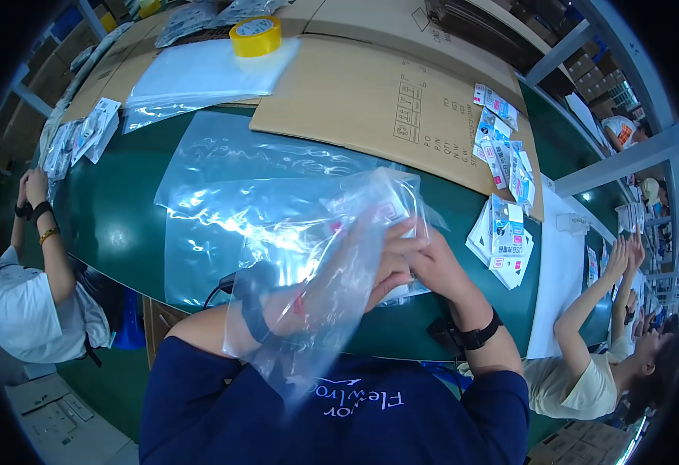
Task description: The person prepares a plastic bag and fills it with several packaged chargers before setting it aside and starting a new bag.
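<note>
While both hands [401, 263] grip it, clear crinkled plastic bag [316, 256], glossy

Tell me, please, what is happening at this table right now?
A person at a green table has the left hand pushed inside a clear plastic bag, while the right hand grips the bag's upper end around a small white packet. More clear bags lie flat in front, a stack of packets sits to the right, and a yellow tape roll rests further back.
</note>
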Demonstrator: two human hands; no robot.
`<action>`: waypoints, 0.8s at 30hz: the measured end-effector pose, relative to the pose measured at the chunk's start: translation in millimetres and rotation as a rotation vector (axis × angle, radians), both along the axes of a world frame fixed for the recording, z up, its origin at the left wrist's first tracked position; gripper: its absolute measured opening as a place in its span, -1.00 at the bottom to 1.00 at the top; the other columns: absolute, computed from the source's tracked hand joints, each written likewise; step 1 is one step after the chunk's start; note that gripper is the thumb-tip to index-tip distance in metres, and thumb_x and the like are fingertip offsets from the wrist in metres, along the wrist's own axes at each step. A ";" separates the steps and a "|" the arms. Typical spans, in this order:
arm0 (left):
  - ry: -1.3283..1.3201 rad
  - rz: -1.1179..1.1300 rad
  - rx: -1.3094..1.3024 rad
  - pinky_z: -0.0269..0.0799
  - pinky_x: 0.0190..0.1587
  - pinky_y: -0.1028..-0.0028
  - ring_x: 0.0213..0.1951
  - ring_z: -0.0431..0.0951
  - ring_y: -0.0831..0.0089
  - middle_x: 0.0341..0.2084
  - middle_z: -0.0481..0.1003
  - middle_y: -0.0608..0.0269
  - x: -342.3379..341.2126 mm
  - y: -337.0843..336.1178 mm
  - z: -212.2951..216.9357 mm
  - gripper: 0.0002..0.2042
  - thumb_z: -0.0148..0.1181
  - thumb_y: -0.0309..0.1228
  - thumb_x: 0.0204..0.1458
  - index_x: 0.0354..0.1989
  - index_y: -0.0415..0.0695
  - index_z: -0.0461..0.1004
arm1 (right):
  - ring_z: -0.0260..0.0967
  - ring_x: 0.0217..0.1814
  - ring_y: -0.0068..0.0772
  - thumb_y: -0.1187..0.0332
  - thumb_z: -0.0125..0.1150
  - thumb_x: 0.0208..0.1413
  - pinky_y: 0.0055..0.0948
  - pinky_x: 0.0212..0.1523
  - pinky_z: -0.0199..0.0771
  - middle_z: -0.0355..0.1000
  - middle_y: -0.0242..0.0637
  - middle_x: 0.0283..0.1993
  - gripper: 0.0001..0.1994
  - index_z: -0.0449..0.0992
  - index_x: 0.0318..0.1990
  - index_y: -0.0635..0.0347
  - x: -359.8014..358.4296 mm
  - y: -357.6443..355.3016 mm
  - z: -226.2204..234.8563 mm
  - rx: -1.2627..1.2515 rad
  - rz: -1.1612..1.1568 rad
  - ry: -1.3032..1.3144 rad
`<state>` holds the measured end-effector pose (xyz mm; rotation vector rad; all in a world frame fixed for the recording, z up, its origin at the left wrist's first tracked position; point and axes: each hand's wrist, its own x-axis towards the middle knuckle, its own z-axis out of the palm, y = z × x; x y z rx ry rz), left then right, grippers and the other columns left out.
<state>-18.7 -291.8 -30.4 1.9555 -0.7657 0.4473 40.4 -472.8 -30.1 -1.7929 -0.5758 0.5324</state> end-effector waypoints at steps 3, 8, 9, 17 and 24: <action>0.030 0.073 -0.032 -0.30 0.34 0.01 0.22 0.28 0.16 0.03 0.44 0.18 5.6 6.9 4.9 -0.92 0.15 -0.43 0.06 -0.34 -0.10 0.38 | 0.36 0.04 -0.24 0.40 0.00 0.15 -0.36 0.05 0.31 0.38 -0.09 0.04 -0.61 0.26 0.15 0.24 -2.4 1.7 9.6 -0.066 0.087 -0.144; -0.015 0.049 0.041 -0.38 0.35 0.02 0.22 0.28 0.15 0.05 0.43 0.17 6.6 6.3 3.5 -0.94 0.11 -0.43 0.09 -0.34 -0.10 0.38 | 0.36 0.03 -0.22 0.40 -0.01 0.16 -0.37 0.05 0.31 0.38 -0.09 0.02 -0.63 0.27 0.13 0.26 1.9 2.7 -0.8 0.040 0.019 -0.220; -0.021 0.008 0.075 -0.39 0.35 0.03 0.23 0.28 0.16 0.05 0.43 0.17 2.9 2.8 3.5 -0.95 0.10 -0.44 0.09 -0.34 -0.10 0.38 | 0.36 0.04 -0.20 0.39 0.00 0.16 -0.36 0.05 0.31 0.38 -0.08 0.03 -0.62 0.27 0.13 0.26 2.3 4.3 -2.3 0.103 0.000 -0.121; -0.006 0.050 0.084 -0.35 0.36 0.07 0.23 0.28 0.25 0.05 0.43 0.18 6.8 8.9 7.0 -0.91 0.11 -0.38 0.10 -0.35 -0.10 0.38 | 0.36 0.08 -0.12 0.40 0.07 0.09 -0.33 0.08 0.30 0.38 -0.06 0.05 -0.56 0.27 0.15 0.26 3.5 -2.9 -9.3 -0.177 0.140 -0.155; -0.028 -0.041 0.071 -0.31 0.36 0.07 0.23 0.27 0.23 0.09 0.40 0.17 0.3 0.0 -3.2 -0.88 0.14 -0.35 0.09 -0.32 -0.09 0.38 | 0.39 0.02 -0.16 0.38 0.10 0.08 -0.33 0.03 0.34 0.42 -0.09 -0.02 -0.61 0.32 0.08 0.29 -6.2 10.4 -4.7 -0.205 0.131 -0.452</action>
